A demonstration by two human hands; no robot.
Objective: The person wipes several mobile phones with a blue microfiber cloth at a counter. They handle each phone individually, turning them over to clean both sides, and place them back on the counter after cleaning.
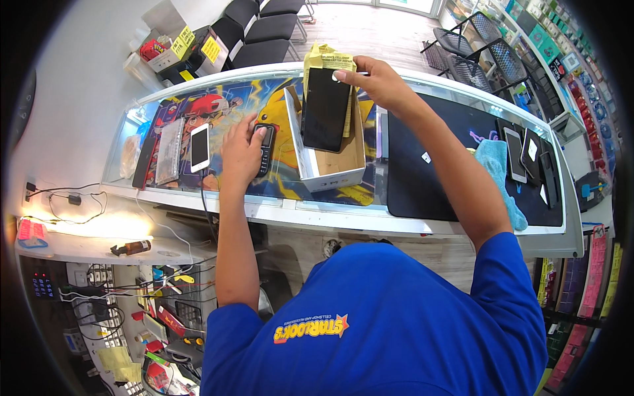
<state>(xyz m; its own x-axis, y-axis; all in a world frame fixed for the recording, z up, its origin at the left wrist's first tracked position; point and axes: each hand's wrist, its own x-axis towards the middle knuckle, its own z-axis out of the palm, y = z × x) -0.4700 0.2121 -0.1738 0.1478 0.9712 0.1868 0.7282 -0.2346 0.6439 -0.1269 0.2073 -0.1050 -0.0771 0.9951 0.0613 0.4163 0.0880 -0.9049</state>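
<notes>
My right hand [380,80] pinches the top of a black smartphone [325,109] between thumb and fingers, with a yellow printed paper slip [330,55] behind it. The phone hangs upright, tilted slightly, over an open white cardboard box [333,179]; its lower end reaches in front of the box's inside. My left hand [242,150] lies on the glass counter with fingers stretched out. Its thumb is at the edge of a black keypad phone [265,149]. Left of that hand, a white smartphone [199,148] with a dark screen lies flat, a cable at its lower end.
A black mat [422,191] covers the counter's right side, bearing a blue cloth [496,178] and several phones [515,155]. A clear plastic sleeve [170,150] lies at the left. Chairs [261,49] stand beyond the counter. Cables and tools crowd a lower shelf [178,317].
</notes>
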